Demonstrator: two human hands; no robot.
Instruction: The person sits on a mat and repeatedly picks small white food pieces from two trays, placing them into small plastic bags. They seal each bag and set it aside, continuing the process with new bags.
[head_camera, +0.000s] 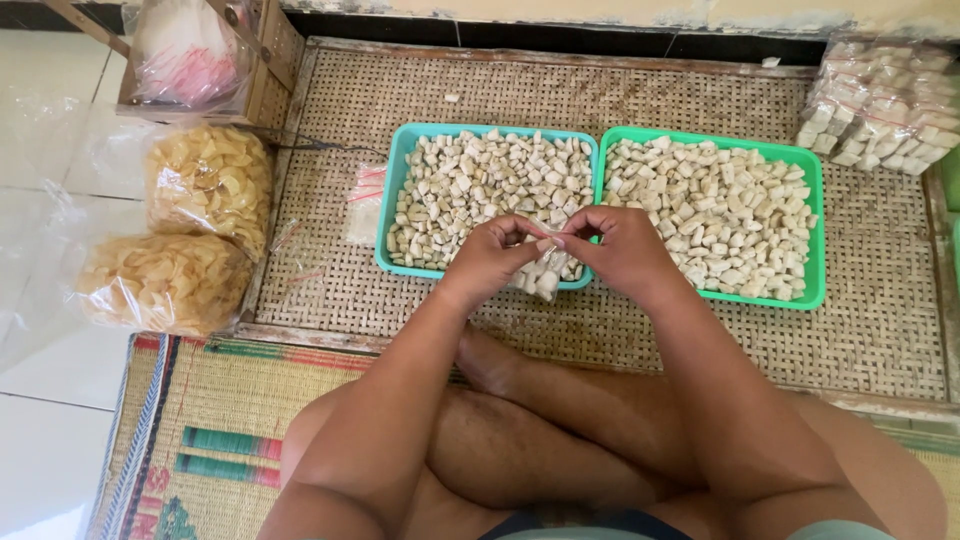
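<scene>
My left hand (492, 254) and my right hand (618, 247) meet over the near edge of a teal tray (396, 180). Together they pinch the top of a small clear plastic bag (543, 275) filled with pale chunks, which hangs below my fingers. The teal tray holds many loose pale cube-shaped snack pieces. Beside it on the right, a green tray (815, 230) holds more of the same pieces. I sit cross-legged in front of both trays.
Both trays rest on a woven bamboo mat (860, 330). Filled small bags are piled at the far right (885, 100). Two big bags of yellow chips (205, 185) lie left, with empty clear bags (365, 200) and a wooden crate (265, 60).
</scene>
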